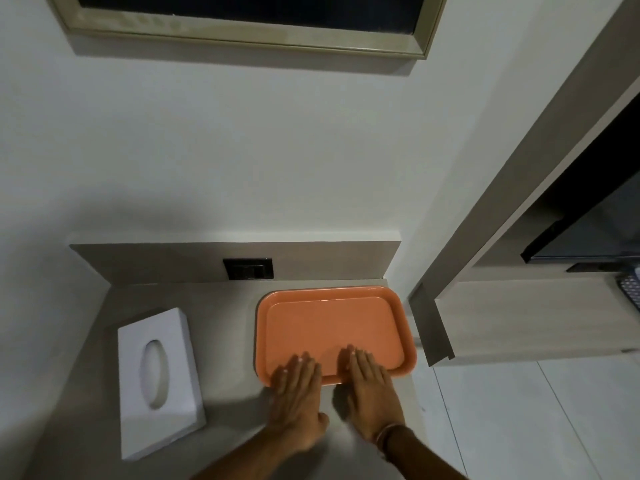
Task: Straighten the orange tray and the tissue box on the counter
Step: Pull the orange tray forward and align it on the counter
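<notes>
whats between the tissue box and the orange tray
Only bare counter separates the tissue box from the orange tray in the head view.

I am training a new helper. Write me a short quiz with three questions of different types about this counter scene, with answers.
1. True or false: both hands rest flat on the orange tray.
2. Which side of the tray is the tissue box on? A) left B) right C) on top of it
3. Fill in: the black socket plate sits on the ____ behind the counter.

Key: 1 true, left hand and right hand; 2 A; 3 backsplash.
</notes>
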